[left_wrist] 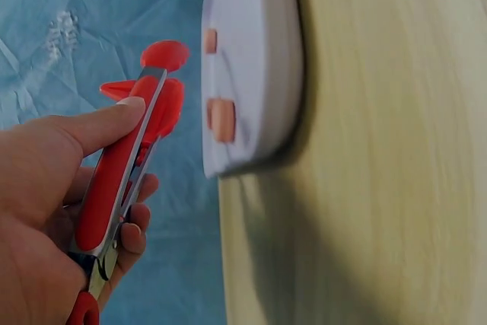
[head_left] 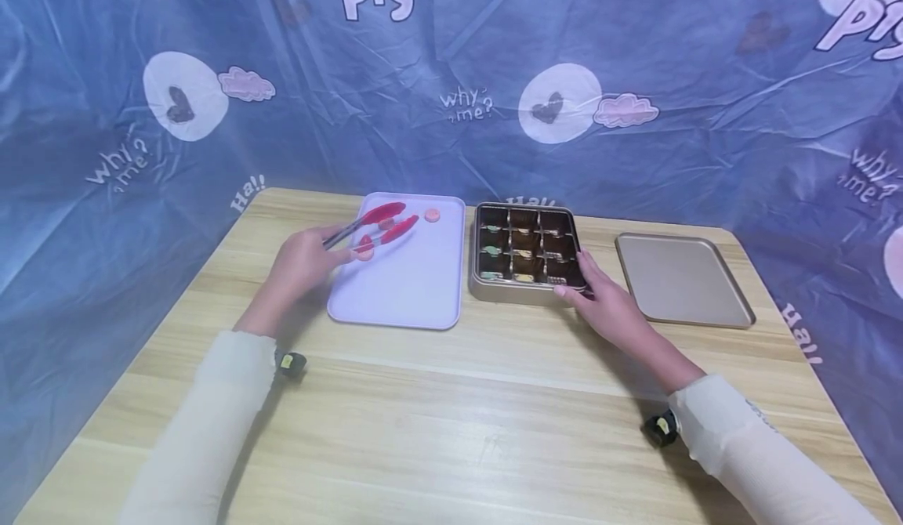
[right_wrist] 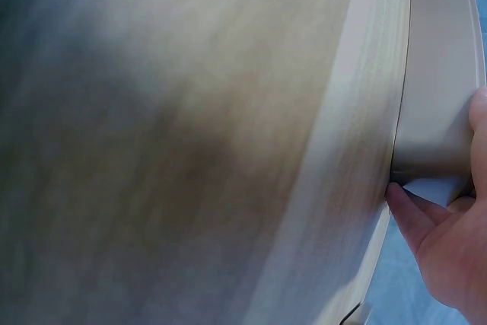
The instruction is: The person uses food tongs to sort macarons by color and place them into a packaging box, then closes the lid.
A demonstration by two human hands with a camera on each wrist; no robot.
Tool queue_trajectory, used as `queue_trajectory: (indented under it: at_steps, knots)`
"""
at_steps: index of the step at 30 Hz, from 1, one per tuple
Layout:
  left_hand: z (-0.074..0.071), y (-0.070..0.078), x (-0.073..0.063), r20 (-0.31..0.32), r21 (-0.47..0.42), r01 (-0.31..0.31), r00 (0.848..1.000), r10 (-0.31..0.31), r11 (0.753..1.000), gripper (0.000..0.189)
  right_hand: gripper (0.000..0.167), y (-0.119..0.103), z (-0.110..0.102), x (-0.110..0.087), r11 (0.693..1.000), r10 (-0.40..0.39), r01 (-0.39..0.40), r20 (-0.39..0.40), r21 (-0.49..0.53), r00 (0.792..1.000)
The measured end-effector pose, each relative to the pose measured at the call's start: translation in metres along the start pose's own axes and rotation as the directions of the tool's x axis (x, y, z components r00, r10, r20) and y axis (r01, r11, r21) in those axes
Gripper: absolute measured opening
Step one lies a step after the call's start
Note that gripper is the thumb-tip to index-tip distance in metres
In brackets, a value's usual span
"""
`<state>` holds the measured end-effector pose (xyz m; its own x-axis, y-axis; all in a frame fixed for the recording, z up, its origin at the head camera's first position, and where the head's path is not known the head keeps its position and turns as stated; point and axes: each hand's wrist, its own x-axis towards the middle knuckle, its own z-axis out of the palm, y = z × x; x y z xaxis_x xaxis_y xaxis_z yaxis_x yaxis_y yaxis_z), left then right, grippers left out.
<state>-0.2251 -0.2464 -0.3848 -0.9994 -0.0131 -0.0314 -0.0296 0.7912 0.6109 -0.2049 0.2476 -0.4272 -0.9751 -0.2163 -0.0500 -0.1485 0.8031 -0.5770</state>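
Note:
My left hand [head_left: 303,262] grips red-tipped metal tongs [head_left: 344,233] by their sides, the thumb lying along one red grip [left_wrist: 106,180] in the left wrist view. The tong tips are apart above a pale lavender tray [head_left: 405,290]. Small pink round pieces lie on the tray, one [head_left: 432,215] right of the tips, another [head_left: 364,253] by the lower arm; the tongs partly cover a third. My right hand [head_left: 610,305] holds the front right corner of a gold tin box [head_left: 518,294], thumb at the front, fingers along the right side. Green and yellow pieces sit in some of its compartments.
A flat gold lid [head_left: 684,278] lies on the wooden table [head_left: 451,423], right of the box. Behind the table hangs a blue printed cloth [head_left: 395,117]. Tray and box stand close side by side near the far edge.

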Motion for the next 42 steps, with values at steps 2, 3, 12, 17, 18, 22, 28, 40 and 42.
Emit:
queue_trajectory:
  at_steps: [2,3,12,17,18,22,28,40,42]
  knots:
    - [-0.001,-0.007,0.002,-0.005,0.002,0.008,1.000,-0.008,1.000,0.064,0.098,0.000,0.001,0.000,1.000,0.000,0.000,0.001,0.003,1.000]
    - [-0.002,-0.010,0.002,-0.006,0.005,0.012,1.000,-0.012,1.000,0.063,0.097,0.000,0.001,0.000,1.000,-0.001,0.001,0.001,0.004,1.000]
    - [-0.005,-0.027,0.006,-0.020,-0.031,0.056,0.998,-0.057,0.998,0.054,0.098,0.000,0.002,0.001,1.000,0.000,0.000,0.000,0.001,1.000]
    - [-0.009,-0.032,0.007,-0.021,0.071,0.041,0.999,-0.039,0.997,0.059,0.098,0.000,0.001,0.001,1.000,-0.002,0.002,-0.005,-0.003,1.000]
    - [-0.010,-0.033,0.007,-0.020,0.099,0.031,0.999,-0.029,0.995,0.062,0.097,0.000,0.001,0.001,1.000,-0.002,0.002,-0.005,-0.003,1.000]
    - [-0.011,-0.034,0.010,-0.012,0.145,0.023,1.000,-0.022,0.989,0.058,0.097,0.001,0.002,0.001,1.000,-0.004,0.004,-0.002,-0.005,1.000]
    - [-0.011,-0.033,0.011,-0.006,0.156,0.028,1.000,-0.028,0.987,0.058,0.097,0.002,0.002,0.002,1.000,-0.005,0.005,-0.004,-0.009,1.000]
    - [-0.010,-0.032,0.008,0.006,0.130,0.029,1.000,-0.030,0.991,0.057,0.097,0.002,0.002,0.003,1.000,-0.007,0.007,-0.006,-0.011,1.000]
    - [-0.010,-0.032,0.008,0.004,0.125,0.031,0.999,-0.032,0.992,0.058,0.097,0.002,0.001,0.003,1.000,-0.006,0.006,-0.005,-0.010,1.000]
